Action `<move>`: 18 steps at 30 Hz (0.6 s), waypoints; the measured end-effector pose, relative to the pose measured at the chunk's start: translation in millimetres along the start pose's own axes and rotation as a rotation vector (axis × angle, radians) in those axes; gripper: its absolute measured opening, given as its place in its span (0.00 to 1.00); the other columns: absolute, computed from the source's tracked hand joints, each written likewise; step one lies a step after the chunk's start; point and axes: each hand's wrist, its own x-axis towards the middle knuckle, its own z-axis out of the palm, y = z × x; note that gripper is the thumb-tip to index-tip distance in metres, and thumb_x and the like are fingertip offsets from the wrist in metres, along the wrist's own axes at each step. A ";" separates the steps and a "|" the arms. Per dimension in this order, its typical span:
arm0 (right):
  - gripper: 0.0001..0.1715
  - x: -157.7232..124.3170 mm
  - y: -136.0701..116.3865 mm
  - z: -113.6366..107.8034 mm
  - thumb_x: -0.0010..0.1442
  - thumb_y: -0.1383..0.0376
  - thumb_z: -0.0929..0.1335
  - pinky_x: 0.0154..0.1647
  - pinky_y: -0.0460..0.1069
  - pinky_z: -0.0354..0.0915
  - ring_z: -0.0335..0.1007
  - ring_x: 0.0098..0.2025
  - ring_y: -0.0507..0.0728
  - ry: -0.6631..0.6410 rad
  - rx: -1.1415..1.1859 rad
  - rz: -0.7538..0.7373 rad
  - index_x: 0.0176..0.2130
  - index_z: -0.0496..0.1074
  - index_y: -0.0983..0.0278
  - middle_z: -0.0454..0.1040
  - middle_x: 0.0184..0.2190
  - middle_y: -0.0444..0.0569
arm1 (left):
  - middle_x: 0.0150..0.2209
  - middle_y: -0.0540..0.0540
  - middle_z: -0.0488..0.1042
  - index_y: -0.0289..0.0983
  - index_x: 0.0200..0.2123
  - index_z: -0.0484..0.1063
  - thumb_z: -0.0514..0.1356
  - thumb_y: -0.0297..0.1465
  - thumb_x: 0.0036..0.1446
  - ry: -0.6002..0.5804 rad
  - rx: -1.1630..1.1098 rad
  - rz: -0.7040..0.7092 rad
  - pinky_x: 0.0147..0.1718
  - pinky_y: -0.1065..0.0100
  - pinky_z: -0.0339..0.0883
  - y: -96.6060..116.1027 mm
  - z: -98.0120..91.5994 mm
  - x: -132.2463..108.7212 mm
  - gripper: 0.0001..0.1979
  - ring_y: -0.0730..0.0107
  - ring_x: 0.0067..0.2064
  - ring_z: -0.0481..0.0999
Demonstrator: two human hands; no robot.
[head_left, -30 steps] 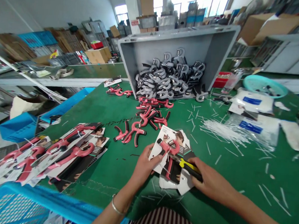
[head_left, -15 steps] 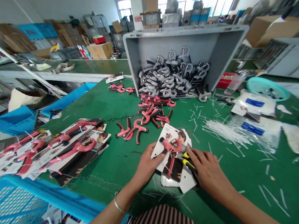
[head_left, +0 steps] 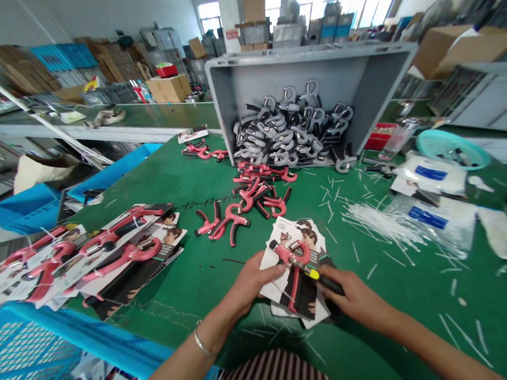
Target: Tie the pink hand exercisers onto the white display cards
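Note:
In front of me my left hand (head_left: pixel 247 285) grips the left edge of a printed card (head_left: pixel 270 262), thumb on top. A pink and black hand grip strengthener (head_left: pixel 303 251) lies fastened across that card. My right hand (head_left: pixel 354 292) is closed round the black and yellow handles of a pair of cutting pliers (head_left: pixel 314 273). Their jaws reach over the card, just below the strengthener's metal spring; the exact contact is too small to tell. More cards (head_left: pixel 319 313) lie under the held one. Beyond it, several loose pink hand grips (head_left: pixel 250 197) are scattered on the green table.
A grey crate (head_left: pixel 332 62) tipped on its side holds many grey hand grips (head_left: pixel 283 131). Carded pink grips (head_left: pixel 131 251) are piled at left, above a blue basket (head_left: pixel 21 336). White cable ties (head_left: pixel 379 225) lie at right, near plastic bags (head_left: pixel 429 217) and a turquoise bowl (head_left: pixel 452 143).
The pliers' handles have come together and the tool has swung so its jaws point left across the card. My right hand has moved slightly downward; the card has straightened a little.

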 end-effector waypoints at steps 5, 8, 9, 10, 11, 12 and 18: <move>0.14 -18.3 -43.0 20.2 0.64 0.58 0.66 0.45 0.51 0.68 0.73 0.42 0.58 -0.194 0.217 -0.084 0.48 0.72 0.57 0.77 0.42 0.47 | 0.24 0.54 0.68 0.35 0.40 0.69 0.66 0.44 0.50 0.237 -0.113 0.112 0.15 0.77 0.51 10.0 8.8 9.2 0.21 0.80 0.19 0.62; 0.23 -17.6 -47.7 43.4 0.63 0.60 0.67 0.53 0.54 0.66 0.70 0.50 0.60 -0.097 0.284 -0.056 0.57 0.66 0.56 0.73 0.50 0.50 | 0.27 0.53 0.69 0.37 0.45 0.67 0.62 0.44 0.56 0.367 -0.125 0.307 0.17 0.76 0.56 20.5 11.7 8.3 0.20 0.79 0.21 0.64; 0.25 -14.3 -46.5 50.1 0.63 0.60 0.66 0.57 0.55 0.63 0.67 0.55 0.61 -0.043 0.309 -0.039 0.60 0.63 0.57 0.71 0.54 0.51 | 0.29 0.53 0.70 0.38 0.47 0.67 0.62 0.43 0.57 0.408 -0.102 0.354 0.19 0.75 0.60 23.5 12.5 6.7 0.20 0.78 0.23 0.66; 0.27 -9.9 -44.9 55.8 0.64 0.59 0.65 0.61 0.57 0.60 0.64 0.59 0.62 0.013 0.338 -0.014 0.61 0.61 0.57 0.68 0.57 0.52 | 0.32 0.52 0.72 0.39 0.48 0.66 0.62 0.43 0.57 0.449 -0.076 0.393 0.23 0.74 0.64 25.8 13.4 4.5 0.20 0.76 0.26 0.69; 0.28 -4.8 -43.4 60.5 0.65 0.58 0.65 0.64 0.59 0.56 0.60 0.61 0.63 0.063 0.365 0.019 0.62 0.60 0.57 0.66 0.60 0.53 | 0.35 0.50 0.74 0.39 0.49 0.66 0.61 0.43 0.58 0.484 -0.051 0.422 0.28 0.72 0.68 27.5 14.6 2.1 0.20 0.74 0.30 0.72; 0.29 0.5 -42.2 64.5 0.65 0.57 0.64 0.65 0.61 0.53 0.58 0.63 0.63 0.110 0.387 0.060 0.63 0.59 0.58 0.64 0.62 0.53 | 0.38 0.49 0.75 0.40 0.50 0.65 0.61 0.42 0.58 0.512 -0.029 0.446 0.34 0.70 0.70 28.5 16.1 -0.3 0.20 0.71 0.34 0.75; 0.30 22.3 -43.1 79.9 0.64 0.56 0.64 0.68 0.64 0.46 0.53 0.66 0.63 0.264 0.408 0.154 0.63 0.58 0.59 0.59 0.64 0.53 | 0.54 0.44 0.73 0.42 0.55 0.62 0.58 0.40 0.62 0.569 -0.022 0.540 0.51 0.62 0.68 31.4 26.4 -10.2 0.20 0.63 0.51 0.75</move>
